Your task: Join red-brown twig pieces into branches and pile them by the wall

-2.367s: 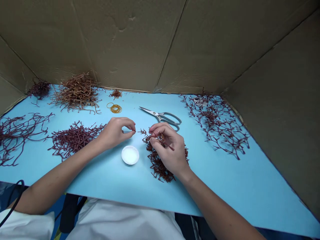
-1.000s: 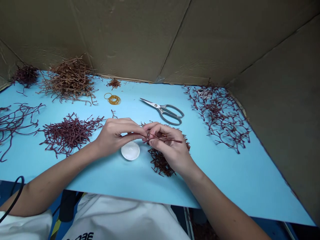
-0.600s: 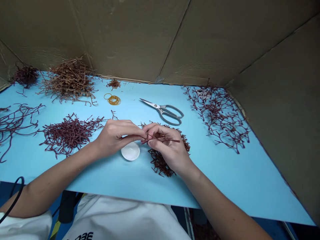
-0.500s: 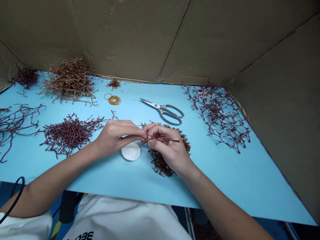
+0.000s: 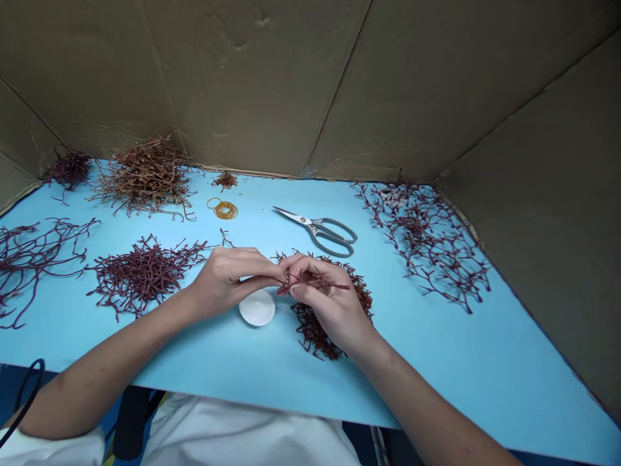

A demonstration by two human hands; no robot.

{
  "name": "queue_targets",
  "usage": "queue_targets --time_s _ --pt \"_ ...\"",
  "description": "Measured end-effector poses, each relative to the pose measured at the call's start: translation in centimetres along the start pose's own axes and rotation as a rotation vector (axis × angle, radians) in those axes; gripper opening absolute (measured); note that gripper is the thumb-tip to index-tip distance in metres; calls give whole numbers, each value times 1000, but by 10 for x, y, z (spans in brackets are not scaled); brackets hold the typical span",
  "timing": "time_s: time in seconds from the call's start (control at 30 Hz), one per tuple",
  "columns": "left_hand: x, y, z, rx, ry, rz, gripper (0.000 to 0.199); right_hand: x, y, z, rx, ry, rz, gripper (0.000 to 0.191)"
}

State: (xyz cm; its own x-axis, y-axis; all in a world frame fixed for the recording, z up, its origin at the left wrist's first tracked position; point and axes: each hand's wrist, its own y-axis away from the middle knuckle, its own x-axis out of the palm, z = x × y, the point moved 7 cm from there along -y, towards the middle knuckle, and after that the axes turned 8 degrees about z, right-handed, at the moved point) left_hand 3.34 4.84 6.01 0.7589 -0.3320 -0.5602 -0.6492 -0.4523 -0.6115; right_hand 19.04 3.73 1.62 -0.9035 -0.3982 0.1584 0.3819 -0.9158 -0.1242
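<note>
My right hand (image 5: pixel 327 294) is closed, pinching a few reddish-brown twigs (image 5: pixel 334 285) that stick out to the right across its fingers. Meeting it from the other side, my left hand (image 5: pixel 237 275) pinches the left end of these twigs between thumb and fingers. The exact spot where the fingertips meet is partly hidden. Below the left fingers sits a small round white dish (image 5: pixel 257 309). Under and beyond my right hand lies a heap of short cut twigs (image 5: pixel 323 333), partly covered by it.
Scissors (image 5: pixel 323 230) with grey handles lie behind my hands, near yellow rubber bands (image 5: pixel 224 209). Piles of purple twigs (image 5: pixel 143 272) and brown twigs (image 5: pixel 148 178) are at the left. Branching twigs (image 5: pixel 427 233) spread at the right. Cardboard walls (image 5: pixel 252 84) enclose the blue table (image 5: pixel 451 382).
The view has tilted up slightly, so everything sits lower in the picture. Both hands stay together on the twigs, with only slight finger movement.
</note>
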Motion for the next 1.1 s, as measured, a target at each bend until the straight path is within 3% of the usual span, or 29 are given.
queue_targets --time_s 0.53,0.8,1.1 --pt "1 0 -6 60 -59 -41 10 -2 1 3 -12 106 -48 9" --pt "1 3 -9 33 -59 -153 11 -2 6 10 -114 154 -80 10" --pt "0 4 -10 27 -40 -174 12 0 7 17 -196 195 -51 9"
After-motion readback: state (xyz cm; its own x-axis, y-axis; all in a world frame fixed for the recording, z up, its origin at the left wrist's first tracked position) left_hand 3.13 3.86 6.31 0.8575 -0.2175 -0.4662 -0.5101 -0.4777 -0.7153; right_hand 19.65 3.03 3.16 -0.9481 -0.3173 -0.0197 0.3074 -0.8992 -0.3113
